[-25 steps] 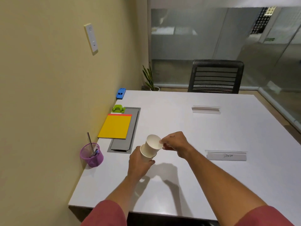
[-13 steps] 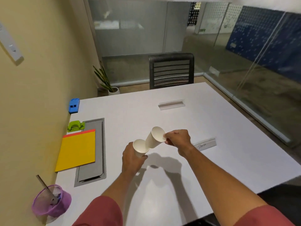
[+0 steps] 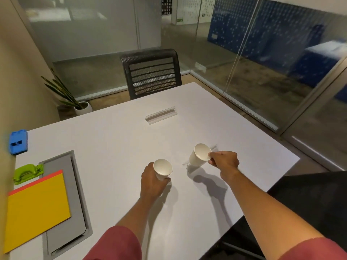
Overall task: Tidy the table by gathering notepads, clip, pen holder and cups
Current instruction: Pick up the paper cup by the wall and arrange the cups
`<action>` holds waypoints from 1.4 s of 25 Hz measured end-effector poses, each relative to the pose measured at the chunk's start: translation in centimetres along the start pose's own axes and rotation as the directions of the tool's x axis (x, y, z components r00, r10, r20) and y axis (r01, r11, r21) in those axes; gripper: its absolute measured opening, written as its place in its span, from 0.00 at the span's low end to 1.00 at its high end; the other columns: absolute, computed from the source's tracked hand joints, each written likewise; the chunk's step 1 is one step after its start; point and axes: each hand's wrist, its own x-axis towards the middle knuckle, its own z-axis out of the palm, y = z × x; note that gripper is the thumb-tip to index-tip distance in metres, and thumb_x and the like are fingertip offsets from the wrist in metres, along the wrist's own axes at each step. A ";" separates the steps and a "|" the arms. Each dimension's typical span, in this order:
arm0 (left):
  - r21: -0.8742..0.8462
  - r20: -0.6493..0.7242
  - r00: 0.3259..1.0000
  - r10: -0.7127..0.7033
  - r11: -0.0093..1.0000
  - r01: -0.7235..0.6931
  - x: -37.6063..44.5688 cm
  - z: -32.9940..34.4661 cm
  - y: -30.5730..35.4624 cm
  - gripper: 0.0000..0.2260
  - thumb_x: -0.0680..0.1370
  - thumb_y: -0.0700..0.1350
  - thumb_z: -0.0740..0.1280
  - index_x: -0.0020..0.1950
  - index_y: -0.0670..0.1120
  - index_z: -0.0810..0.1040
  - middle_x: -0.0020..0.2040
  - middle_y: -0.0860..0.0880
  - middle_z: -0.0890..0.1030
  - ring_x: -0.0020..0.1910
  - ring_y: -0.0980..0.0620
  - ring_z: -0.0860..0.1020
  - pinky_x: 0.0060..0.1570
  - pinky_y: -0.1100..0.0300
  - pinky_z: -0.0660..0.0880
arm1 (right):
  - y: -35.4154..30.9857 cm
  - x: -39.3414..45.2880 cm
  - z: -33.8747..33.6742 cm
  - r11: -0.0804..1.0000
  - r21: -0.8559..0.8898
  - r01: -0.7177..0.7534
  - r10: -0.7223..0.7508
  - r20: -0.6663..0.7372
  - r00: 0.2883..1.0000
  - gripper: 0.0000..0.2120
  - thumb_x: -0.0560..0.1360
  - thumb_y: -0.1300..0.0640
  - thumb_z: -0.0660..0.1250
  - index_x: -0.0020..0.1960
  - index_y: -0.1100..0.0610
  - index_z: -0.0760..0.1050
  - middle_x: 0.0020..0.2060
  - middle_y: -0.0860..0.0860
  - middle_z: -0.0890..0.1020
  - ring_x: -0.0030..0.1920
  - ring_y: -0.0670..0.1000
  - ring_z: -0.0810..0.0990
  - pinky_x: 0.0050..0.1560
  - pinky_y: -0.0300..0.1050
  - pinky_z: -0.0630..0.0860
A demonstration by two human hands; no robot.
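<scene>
My left hand grips a white paper cup around its side, above the middle of the white table. My right hand pinches the rim of a second white paper cup, tilted with its mouth toward me, apart from the first cup. A yellow notepad with a red edge lies at the left. A green clip sits just behind the notepad. The pen holder is out of view.
A blue object lies at the table's far left edge. A grey cable hatch is set in the table beside the notepad. A clear name-card stand sits farther back, another is behind the right cup. A black chair faces the far side.
The two cups, nested together a second ago, have been pulled apart; my right hand moved its cup to the right. The view swung right, so the purple pen holder left the frame.
</scene>
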 end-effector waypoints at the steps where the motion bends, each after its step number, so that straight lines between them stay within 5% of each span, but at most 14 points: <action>1: -0.005 0.015 1.000 0.011 1.000 -0.011 0.4 0.4 0.3 0.24 0.63 0.40 0.78 0.56 0.42 0.74 0.52 0.47 0.79 0.54 0.44 0.77 0.51 0.51 0.75 | -0.1 0.7 -0.4 1.000 0.012 -0.008 0.008 -0.036 0.999 0.05 0.65 0.66 0.76 0.34 0.60 0.82 0.32 0.55 0.84 0.30 0.52 0.85 0.43 0.45 0.84; 10: -0.023 0.069 0.997 0.043 0.999 -0.041 4.1 5.3 2.1 0.24 0.64 0.42 0.78 0.57 0.45 0.75 0.51 0.51 0.79 0.52 0.47 0.77 0.48 0.56 0.73 | -0.5 9.9 -3.5 0.998 0.004 -0.061 0.060 -0.237 0.970 0.06 0.67 0.62 0.77 0.42 0.62 0.81 0.38 0.58 0.85 0.41 0.58 0.86 0.49 0.56 0.83; 14: -0.043 0.038 0.999 0.018 0.999 -0.017 6.2 7.2 3.0 0.26 0.59 0.50 0.75 0.54 0.48 0.74 0.48 0.56 0.78 0.48 0.51 0.77 0.45 0.60 0.70 | -1.2 14.9 -3.7 0.997 -0.035 -0.075 0.062 -0.290 0.955 0.11 0.68 0.58 0.77 0.47 0.63 0.81 0.44 0.58 0.85 0.47 0.58 0.84 0.49 0.52 0.82; 25: 0.010 -0.026 0.999 -0.024 1.000 0.025 9.8 10.2 1.9 0.24 0.62 0.53 0.78 0.53 0.55 0.73 0.48 0.61 0.78 0.49 0.56 0.78 0.42 0.66 0.71 | -1.8 24.2 -0.1 0.983 -0.023 -0.182 0.170 -0.260 0.950 0.15 0.70 0.58 0.75 0.53 0.64 0.81 0.50 0.57 0.85 0.51 0.55 0.83 0.54 0.49 0.81; 28: 0.013 -0.035 0.999 -0.026 1.000 0.026 10.1 10.4 1.9 0.24 0.61 0.55 0.77 0.53 0.57 0.73 0.47 0.62 0.78 0.48 0.57 0.77 0.42 0.69 0.70 | -1.9 25.0 0.5 0.982 0.034 -0.187 0.189 -0.238 0.953 0.12 0.70 0.60 0.75 0.52 0.64 0.81 0.47 0.55 0.84 0.44 0.52 0.83 0.44 0.44 0.81; 31: 0.021 -0.037 0.999 -0.023 0.999 0.024 10.3 10.6 1.9 0.25 0.61 0.56 0.76 0.54 0.56 0.73 0.48 0.60 0.78 0.48 0.56 0.76 0.43 0.71 0.68 | -1.7 25.2 0.9 0.983 0.077 -0.168 0.182 -0.236 0.955 0.05 0.71 0.61 0.74 0.46 0.59 0.80 0.43 0.53 0.82 0.31 0.47 0.76 0.27 0.37 0.69; 35: 0.040 -0.031 0.999 -0.031 0.999 0.032 10.5 10.7 1.5 0.24 0.63 0.53 0.79 0.54 0.56 0.73 0.48 0.59 0.78 0.48 0.56 0.76 0.42 0.72 0.68 | -1.5 25.3 1.3 0.976 0.110 -0.188 0.209 -0.228 0.951 0.06 0.71 0.61 0.73 0.47 0.60 0.81 0.42 0.53 0.82 0.31 0.49 0.76 0.27 0.36 0.67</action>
